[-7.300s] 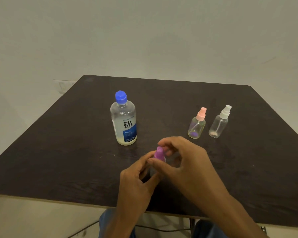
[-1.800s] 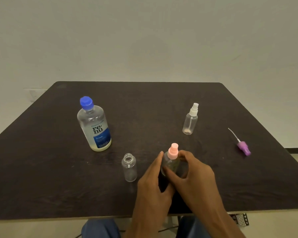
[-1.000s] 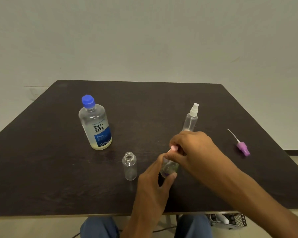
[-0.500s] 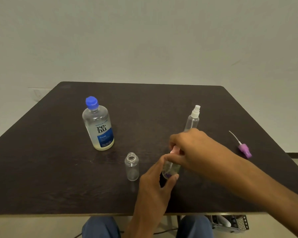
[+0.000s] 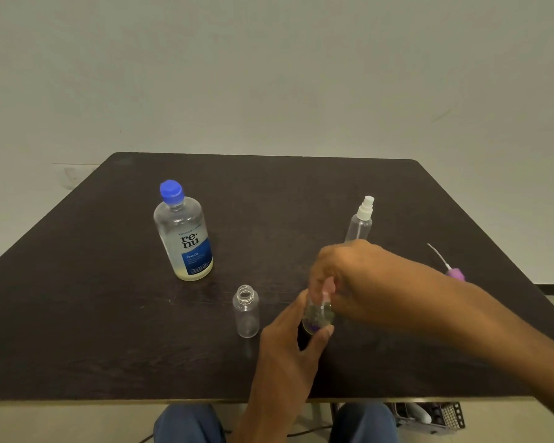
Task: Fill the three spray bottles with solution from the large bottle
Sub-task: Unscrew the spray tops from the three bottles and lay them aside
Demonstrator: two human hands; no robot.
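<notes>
My left hand (image 5: 288,343) grips the clear body of a small spray bottle (image 5: 317,318) near the table's front. My right hand (image 5: 349,276) pinches its pink spray cap (image 5: 328,286) from above; most of the cap is hidden by my fingers. Just left of it an uncapped clear spray bottle (image 5: 246,311) stands upright. A third spray bottle with a white cap (image 5: 360,220) stands behind my right hand. The large bottle (image 5: 183,233) with a blue lid stands capped at the left. A purple spray cap (image 5: 454,272) with its tube lies at the right.
The dark wooden table (image 5: 77,314) meets a pale wall at the back. Its front edge runs just above my knees (image 5: 186,423). A perforated metal object (image 5: 429,415) sits on the floor under the table's right side.
My right hand has shifted slightly on the pink cap, with the wrist turned. My left hand keeps its hold on the bottle. The view has drifted a little.
</notes>
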